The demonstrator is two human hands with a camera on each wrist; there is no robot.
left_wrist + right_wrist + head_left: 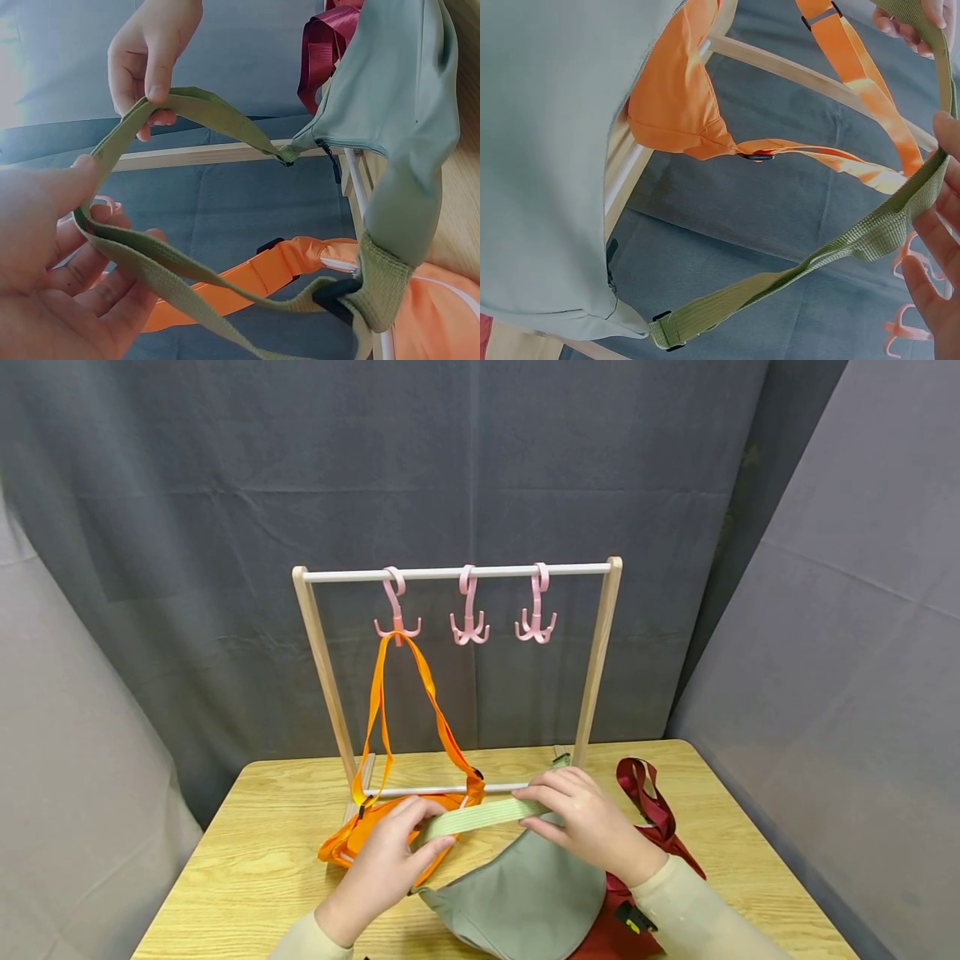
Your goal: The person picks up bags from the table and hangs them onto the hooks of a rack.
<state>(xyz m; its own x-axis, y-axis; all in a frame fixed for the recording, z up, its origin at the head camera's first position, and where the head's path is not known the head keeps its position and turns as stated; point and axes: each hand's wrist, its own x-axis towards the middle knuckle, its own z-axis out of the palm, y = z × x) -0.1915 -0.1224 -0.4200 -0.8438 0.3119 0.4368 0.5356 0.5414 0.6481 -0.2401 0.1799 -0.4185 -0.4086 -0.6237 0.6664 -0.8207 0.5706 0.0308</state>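
Note:
My left hand [384, 862] pinches one side of a green webbing strap [483, 816], thumb in front and fingers behind. The other side is gripped by my right hand [581, 818], so the strap forms a raised loop between both hands. It belongs to a grey-green waist bag [532, 893], whose body lies low in front of me, beneath the hands. Black buckles join strap and bag in the wrist views. Behind my left hand, an orange bag [362, 833] hangs by its orange strap [426, 681] from the leftmost pink hook [398, 625].
A wooden rack [318, 668] with a white rail [431, 574] stands at the back of the table [217, 860]. A middle pink hook [469, 628] and a right pink hook [536, 625] hang from it. A dark red bag [611, 935] lies under my right forearm.

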